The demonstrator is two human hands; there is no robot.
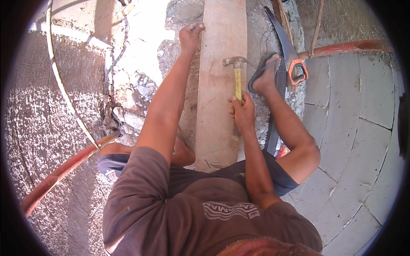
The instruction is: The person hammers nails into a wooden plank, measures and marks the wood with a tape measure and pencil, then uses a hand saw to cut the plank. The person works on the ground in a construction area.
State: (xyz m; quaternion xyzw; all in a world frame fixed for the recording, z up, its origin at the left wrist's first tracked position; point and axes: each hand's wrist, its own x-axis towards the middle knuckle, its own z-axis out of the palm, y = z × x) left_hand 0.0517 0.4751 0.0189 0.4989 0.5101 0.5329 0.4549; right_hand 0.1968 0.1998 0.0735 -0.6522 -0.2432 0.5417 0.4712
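Note:
A long, pale wooden board (218, 102) runs away from me between my legs. My right hand (243, 113) is wrapped round the yellow handle of a claw hammer (238, 77), whose metal head lies over the board near its right edge. At the far left edge of the board, my left hand (190, 38) is closed, thumb and fingers pinched together. Whatever is between those fingertips is too small to make out. Several loose nails (213, 164) lie on the board's near end, close to my shorts.
A handsaw (292, 59) with an orange-and-black handle rests beyond my sandalled right foot (265, 72). Rough broken concrete (132, 94) flanks the board on the left. Red pipes (60, 177) cross at both sides, and a pale hose (64, 89) hangs at left. Grey block walls (341, 128) stand at right.

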